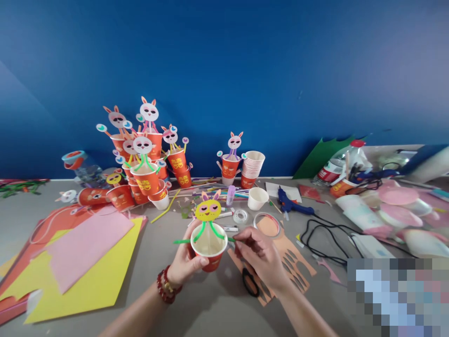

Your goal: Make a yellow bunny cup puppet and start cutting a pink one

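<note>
My left hand [185, 262] is wrapped around a red paper cup [209, 252] held above the table. A yellow bunny face [208, 209] on a stick stands in the cup, with green pipe-cleaner arms [201, 232] bending out to both sides. My right hand [259, 255] pinches the right end of the green pipe cleaner next to the cup's rim. A red bead bracelet [166, 285] is on my left wrist.
Finished bunny cups [145, 154] are stacked at the back left, one more [230, 161] beside a stack of cups [251, 169]. Pink and yellow sheets [84, 252] lie left. A blue glue gun [289, 203], tape rolls [267, 223], scissors [250, 283], cables and a bottle [342, 164] lie right.
</note>
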A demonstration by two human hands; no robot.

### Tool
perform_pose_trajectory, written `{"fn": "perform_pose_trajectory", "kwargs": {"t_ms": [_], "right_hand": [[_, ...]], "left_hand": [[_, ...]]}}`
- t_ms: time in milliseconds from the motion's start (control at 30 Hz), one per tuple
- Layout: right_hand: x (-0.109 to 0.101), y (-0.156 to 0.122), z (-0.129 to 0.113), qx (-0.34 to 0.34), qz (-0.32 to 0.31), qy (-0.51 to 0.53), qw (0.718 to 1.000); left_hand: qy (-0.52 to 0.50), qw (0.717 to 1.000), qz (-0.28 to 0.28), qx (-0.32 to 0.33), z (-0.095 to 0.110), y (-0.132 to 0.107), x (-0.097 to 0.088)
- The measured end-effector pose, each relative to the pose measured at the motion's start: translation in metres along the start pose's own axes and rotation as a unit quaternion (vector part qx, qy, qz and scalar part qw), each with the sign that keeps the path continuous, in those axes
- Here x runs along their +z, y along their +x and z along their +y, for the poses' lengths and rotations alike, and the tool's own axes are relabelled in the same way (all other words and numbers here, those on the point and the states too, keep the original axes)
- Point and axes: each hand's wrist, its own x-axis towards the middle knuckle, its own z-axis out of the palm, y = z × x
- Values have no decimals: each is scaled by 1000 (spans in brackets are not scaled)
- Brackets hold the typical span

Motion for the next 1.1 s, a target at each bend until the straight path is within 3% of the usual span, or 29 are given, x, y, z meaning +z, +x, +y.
{"fn": "perform_pose_trajectory", "kwargs": {"t_ms": [467, 700, 833, 967, 1100], "right_hand": [[-1, -1, 1, -45, 47, 22, 998], [1, -4, 5, 15, -34, 58, 998], [3, -2, 9, 4, -82, 96, 992], [-6, 2, 15, -19, -65, 136, 988], [-12, 6, 19, 15, -53, 148, 988]], "left_hand": [[-36, 999, 9, -32, 0, -1, 1], [-66, 997, 11, -45, 5, 1, 10], [-94, 994, 6, -54, 10, 2, 19], [-100, 994, -4, -53, 10, 1, 21], [-93, 992, -46, -69, 6, 1, 20]]}}
